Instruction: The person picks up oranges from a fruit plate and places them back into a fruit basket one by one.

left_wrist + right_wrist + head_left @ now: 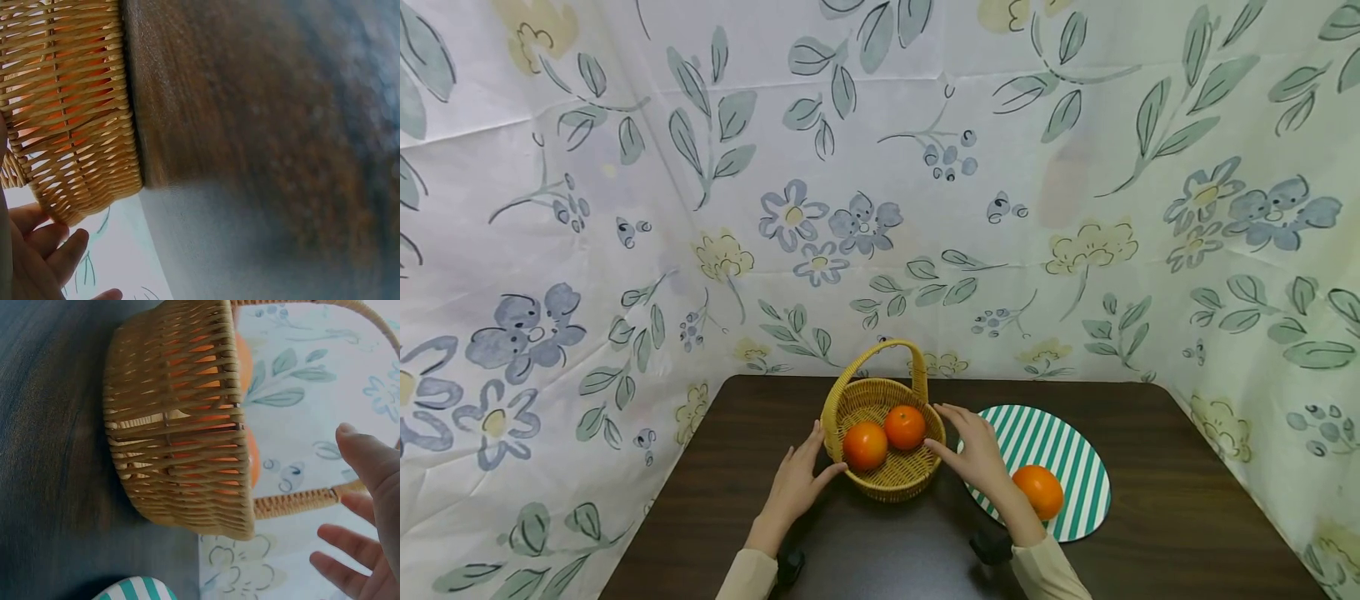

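A yellow wicker basket (891, 479) with an arched handle stands on the dark table, two oranges (865, 446) inside it. My left hand (793, 479) is at the basket's left side, fingers spread and fingertips right at the weave; the left wrist view shows these fingers (65, 256) beside the wicker wall. On the other side, my right hand (977, 450) reaches toward the rim with thumb and fingers apart. In the right wrist view its thumb (362, 453) stands clear of the basket wall (181, 425), near the handle.
Right of the basket lies a round green-and-white striped mat (1086, 467) with another orange (1038, 492) on it, close by my right forearm. A floral cloth (880, 208) hangs behind the dark wooden table (1180, 500) and along its sides.
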The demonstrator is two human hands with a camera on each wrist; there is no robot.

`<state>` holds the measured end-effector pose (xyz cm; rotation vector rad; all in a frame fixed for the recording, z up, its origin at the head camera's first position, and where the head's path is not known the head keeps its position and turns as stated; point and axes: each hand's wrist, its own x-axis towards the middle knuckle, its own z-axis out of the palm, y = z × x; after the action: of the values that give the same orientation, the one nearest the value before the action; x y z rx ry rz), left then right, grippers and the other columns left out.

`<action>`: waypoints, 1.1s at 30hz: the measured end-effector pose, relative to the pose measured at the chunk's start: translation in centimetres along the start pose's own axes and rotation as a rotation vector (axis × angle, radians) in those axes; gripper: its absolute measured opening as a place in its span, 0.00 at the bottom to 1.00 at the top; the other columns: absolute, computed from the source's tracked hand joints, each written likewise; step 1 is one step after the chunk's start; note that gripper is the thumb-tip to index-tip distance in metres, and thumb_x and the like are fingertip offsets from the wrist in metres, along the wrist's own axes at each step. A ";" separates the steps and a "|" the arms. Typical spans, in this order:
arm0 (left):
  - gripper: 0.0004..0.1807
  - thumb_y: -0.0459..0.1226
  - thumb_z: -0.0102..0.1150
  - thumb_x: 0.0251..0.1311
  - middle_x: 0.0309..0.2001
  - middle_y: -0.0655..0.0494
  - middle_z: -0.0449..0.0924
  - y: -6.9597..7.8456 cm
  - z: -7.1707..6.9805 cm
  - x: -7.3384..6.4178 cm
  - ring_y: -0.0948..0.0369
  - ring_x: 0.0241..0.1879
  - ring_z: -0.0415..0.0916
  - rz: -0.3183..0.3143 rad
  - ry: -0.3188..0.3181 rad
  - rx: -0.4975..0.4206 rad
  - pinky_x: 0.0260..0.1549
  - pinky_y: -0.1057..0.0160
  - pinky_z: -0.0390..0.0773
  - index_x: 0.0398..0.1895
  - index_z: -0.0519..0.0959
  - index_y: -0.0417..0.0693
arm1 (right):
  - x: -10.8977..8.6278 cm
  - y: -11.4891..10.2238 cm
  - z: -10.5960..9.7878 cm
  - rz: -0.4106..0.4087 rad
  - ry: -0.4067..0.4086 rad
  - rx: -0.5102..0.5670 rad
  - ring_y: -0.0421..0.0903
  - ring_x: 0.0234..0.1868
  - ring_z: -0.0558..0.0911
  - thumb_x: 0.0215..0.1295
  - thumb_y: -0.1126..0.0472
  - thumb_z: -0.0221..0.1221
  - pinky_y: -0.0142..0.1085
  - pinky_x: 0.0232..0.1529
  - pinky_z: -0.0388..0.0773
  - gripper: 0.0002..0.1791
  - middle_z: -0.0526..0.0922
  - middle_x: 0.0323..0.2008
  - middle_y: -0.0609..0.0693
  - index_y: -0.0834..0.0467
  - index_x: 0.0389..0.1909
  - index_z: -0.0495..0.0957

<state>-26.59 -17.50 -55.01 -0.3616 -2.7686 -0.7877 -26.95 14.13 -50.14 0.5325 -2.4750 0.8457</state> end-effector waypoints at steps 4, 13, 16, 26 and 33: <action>0.47 0.66 0.49 0.53 0.71 0.54 0.51 0.1 -0.1 -0.1 0.50 0.66 0.59 -0.002 0.003 0.003 0.64 0.41 0.52 0.71 0.55 0.50 | -0.3 -0.1 -0.7 -0.002 0.010 0.004 0.55 0.57 0.73 0.53 0.47 0.66 0.61 0.56 0.61 0.33 0.74 0.58 0.53 0.51 0.60 0.72; 0.47 0.67 0.48 0.53 0.71 0.53 0.52 0.0 0.0 -0.1 0.51 0.66 0.59 0.018 0.022 0.009 0.63 0.39 0.53 0.72 0.53 0.53 | -1.0 0.1 -2.3 -0.013 0.048 -0.001 0.55 0.56 0.73 0.54 0.48 0.66 0.60 0.56 0.60 0.32 0.75 0.57 0.55 0.54 0.60 0.72; 0.47 0.66 0.49 0.53 0.71 0.53 0.53 0.0 0.0 -0.1 0.51 0.66 0.59 0.023 0.030 0.010 0.63 0.39 0.54 0.72 0.53 0.54 | -1.2 0.2 -2.7 -0.013 0.057 -0.016 0.56 0.56 0.73 0.53 0.50 0.66 0.60 0.57 0.59 0.32 0.74 0.57 0.56 0.54 0.60 0.72; 0.46 0.66 0.47 0.54 0.72 0.56 0.51 0.1 0.0 -0.2 0.51 0.66 0.60 0.020 0.016 0.030 0.62 0.39 0.55 0.72 0.53 0.55 | -2.0 1.0 -3.7 0.018 0.063 -0.040 0.56 0.57 0.72 0.53 0.51 0.67 0.59 0.57 0.58 0.31 0.75 0.57 0.56 0.54 0.59 0.73; 0.43 0.65 0.48 0.55 0.72 0.56 0.51 0.2 0.1 -0.3 0.49 0.64 0.62 0.026 0.027 0.023 0.61 0.40 0.59 0.70 0.57 0.56 | -3.2 1.7 -4.3 0.042 0.085 -0.036 0.56 0.56 0.72 0.52 0.52 0.67 0.59 0.57 0.57 0.31 0.75 0.56 0.56 0.54 0.58 0.74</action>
<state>-26.27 -17.35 -55.13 -0.3790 -2.7401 -0.7480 -23.94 18.81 -49.67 0.4242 -2.4264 0.8217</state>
